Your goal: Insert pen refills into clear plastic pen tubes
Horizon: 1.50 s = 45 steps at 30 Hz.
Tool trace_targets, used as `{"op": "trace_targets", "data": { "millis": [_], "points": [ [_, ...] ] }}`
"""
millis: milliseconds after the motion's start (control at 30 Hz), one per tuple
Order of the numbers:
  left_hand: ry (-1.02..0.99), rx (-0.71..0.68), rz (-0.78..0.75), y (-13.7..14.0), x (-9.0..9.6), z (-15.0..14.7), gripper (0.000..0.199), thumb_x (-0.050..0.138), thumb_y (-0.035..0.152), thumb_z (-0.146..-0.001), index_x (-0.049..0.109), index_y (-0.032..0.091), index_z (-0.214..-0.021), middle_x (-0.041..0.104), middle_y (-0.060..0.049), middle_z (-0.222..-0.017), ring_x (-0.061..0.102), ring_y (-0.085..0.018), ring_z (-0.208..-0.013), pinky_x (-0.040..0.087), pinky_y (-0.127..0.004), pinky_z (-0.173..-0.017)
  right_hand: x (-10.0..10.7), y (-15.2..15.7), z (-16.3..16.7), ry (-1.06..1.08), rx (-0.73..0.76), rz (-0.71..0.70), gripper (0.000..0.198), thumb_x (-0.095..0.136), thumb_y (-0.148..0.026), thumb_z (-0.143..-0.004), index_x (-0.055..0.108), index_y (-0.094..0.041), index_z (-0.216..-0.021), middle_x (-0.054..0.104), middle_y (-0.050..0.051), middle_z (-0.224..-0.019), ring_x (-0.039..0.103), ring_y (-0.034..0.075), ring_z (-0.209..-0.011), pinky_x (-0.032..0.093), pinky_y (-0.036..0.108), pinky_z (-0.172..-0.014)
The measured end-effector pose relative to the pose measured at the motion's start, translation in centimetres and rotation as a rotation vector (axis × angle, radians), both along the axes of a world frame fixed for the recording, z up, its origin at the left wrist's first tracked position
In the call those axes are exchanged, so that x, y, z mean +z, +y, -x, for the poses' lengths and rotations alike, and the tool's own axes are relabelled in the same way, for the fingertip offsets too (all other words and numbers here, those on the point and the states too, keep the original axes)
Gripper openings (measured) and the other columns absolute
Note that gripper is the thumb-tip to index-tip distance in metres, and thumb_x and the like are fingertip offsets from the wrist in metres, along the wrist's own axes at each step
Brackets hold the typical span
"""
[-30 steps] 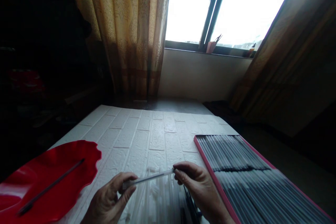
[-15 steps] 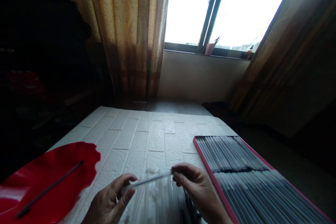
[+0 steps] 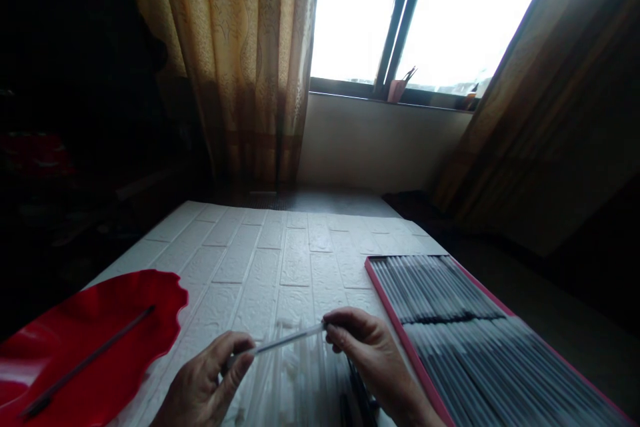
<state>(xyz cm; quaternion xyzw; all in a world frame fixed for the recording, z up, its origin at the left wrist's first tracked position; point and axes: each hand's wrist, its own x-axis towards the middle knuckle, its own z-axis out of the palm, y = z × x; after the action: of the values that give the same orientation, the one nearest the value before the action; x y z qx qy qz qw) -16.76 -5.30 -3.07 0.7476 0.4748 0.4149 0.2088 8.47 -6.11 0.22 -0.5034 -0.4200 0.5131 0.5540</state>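
Note:
A slim clear pen [image 3: 289,339] is stretched between both hands, its right end a little higher. My left hand [image 3: 207,373] pinches the lower end between thumb and fingers. At the upper end, my right hand [image 3: 367,350] grips the tip with thumb and fingertips. Under the pen lies a bunch of clear plastic tubes [image 3: 295,387], smeared by blur. Beside them, below my right hand, are some thin black pieces [image 3: 357,393], too blurred to name. To the right stands a red-rimmed box [image 3: 395,320] packed with two rows of similar pens [image 3: 480,367].
A red scalloped dish [image 3: 125,360] at the left holds one long dark pen [image 3: 95,360]. The white brick-patterned table top [image 3: 270,257] runs toward the window wall. A pink cup [image 3: 397,91] with thin items stands on the sill, between curtains [image 3: 240,67].
My left fingertips have closed in on the pen's lower end. Otherwise the hands and pen keep nearly the same pose, while the whole view has shifted slightly.

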Motion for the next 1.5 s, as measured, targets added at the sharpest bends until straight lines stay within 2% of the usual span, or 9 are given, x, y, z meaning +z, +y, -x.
{"op": "trace_targets", "data": {
  "millis": [133,367,600,767,900,1033,1167,1300,1500],
  "points": [
    [0.021,0.043,-0.037,0.2,-0.7,0.2,0.029,0.059,0.056,-0.086,0.065,0.032,-0.101,0.073,0.007,-0.077,0.068,-0.011,-0.058,0.053,-0.012,-0.056,0.0,0.1,0.0,0.006,-0.006,0.005,0.041,0.087,-0.052,-0.052,0.077,-0.017,-0.071,0.067,0.001,-0.059,0.058,0.012,-0.054,0.049,0.023,-0.053],
    [-0.002,0.028,-0.093,0.3,-0.8,-0.1,0.025,0.055,0.054,-0.09,0.061,0.031,-0.098,0.072,0.008,-0.074,0.068,-0.01,-0.056,0.052,-0.011,-0.056,-0.2,0.1,-0.1,0.005,0.008,-0.009,0.039,0.087,-0.051,-0.053,0.077,-0.017,-0.072,0.066,0.001,-0.059,0.057,0.011,-0.054,0.048,0.022,-0.053],
    [0.027,0.003,0.009,0.3,-1.3,0.5,0.025,0.053,0.054,-0.091,0.063,0.033,-0.101,0.065,0.011,-0.059,0.056,-0.008,-0.036,0.045,-0.011,-0.039,0.2,0.1,0.0,-0.014,0.007,0.0,0.039,0.087,-0.05,-0.053,0.077,-0.017,-0.071,0.067,0.002,-0.06,0.058,0.012,-0.055,0.049,0.022,-0.053],
    [0.066,-0.007,0.051,0.0,-0.4,0.2,0.029,0.048,0.053,-0.093,0.066,0.031,-0.093,0.07,0.007,-0.065,0.067,-0.011,-0.051,0.052,-0.012,-0.051,0.3,0.1,-0.1,-0.02,-0.003,0.009,0.038,0.087,-0.048,-0.053,0.077,-0.017,-0.071,0.067,0.001,-0.059,0.057,0.012,-0.053,0.048,0.023,-0.053],
    [0.079,-0.054,-0.011,0.2,-0.9,0.4,0.023,0.057,0.048,-0.09,0.064,0.033,-0.105,0.076,0.006,-0.089,0.073,-0.013,-0.074,0.055,-0.013,-0.068,0.2,0.0,-0.1,-0.03,-0.019,0.011,0.038,0.086,-0.049,-0.054,0.077,-0.016,-0.072,0.067,0.002,-0.059,0.058,0.013,-0.054,0.048,0.024,-0.053],
    [0.053,-0.053,-0.04,0.3,-1.5,0.4,0.023,0.058,0.048,-0.089,0.06,0.033,-0.108,0.075,0.006,-0.085,0.072,-0.013,-0.07,0.055,-0.014,-0.067,0.2,0.1,-0.1,-0.047,-0.015,0.01,0.038,0.085,-0.049,-0.055,0.077,-0.016,-0.074,0.068,0.003,-0.06,0.059,0.014,-0.056,0.049,0.026,-0.054],
    [0.063,-0.053,-0.043,0.4,-0.7,0.1,0.018,0.056,0.045,-0.092,0.062,0.031,-0.101,0.073,0.005,-0.084,0.07,-0.011,-0.064,0.056,-0.015,-0.07,0.4,0.0,-0.1,-0.046,0.0,0.006,0.038,0.085,-0.049,-0.056,0.077,-0.017,-0.073,0.067,0.002,-0.06,0.058,0.014,-0.056,0.048,0.025,-0.054],
    [0.074,-0.09,-0.046,0.3,-0.1,0.1,0.02,0.053,0.044,-0.094,0.066,0.03,-0.097,0.074,0.004,-0.084,0.072,-0.012,-0.072,0.055,-0.014,-0.07,0.4,-0.1,-0.1,-0.038,0.003,0.005,0.038,0.086,-0.049,-0.055,0.077,-0.017,-0.073,0.067,0.002,-0.06,0.058,0.014,-0.056,0.048,0.024,-0.053],
    [0.087,-0.072,-0.1,0.2,-1.0,0.2,0.025,0.062,0.043,-0.088,0.06,0.033,-0.112,0.076,0.006,-0.091,0.072,-0.011,-0.066,0.056,-0.014,-0.067,-0.6,0.0,-0.4,-0.075,0.021,-0.031,0.032,0.082,-0.046,-0.065,0.077,-0.017,-0.079,0.067,0.002,-0.063,0.059,0.014,-0.06,0.048,0.023,-0.056]
  ]
}}
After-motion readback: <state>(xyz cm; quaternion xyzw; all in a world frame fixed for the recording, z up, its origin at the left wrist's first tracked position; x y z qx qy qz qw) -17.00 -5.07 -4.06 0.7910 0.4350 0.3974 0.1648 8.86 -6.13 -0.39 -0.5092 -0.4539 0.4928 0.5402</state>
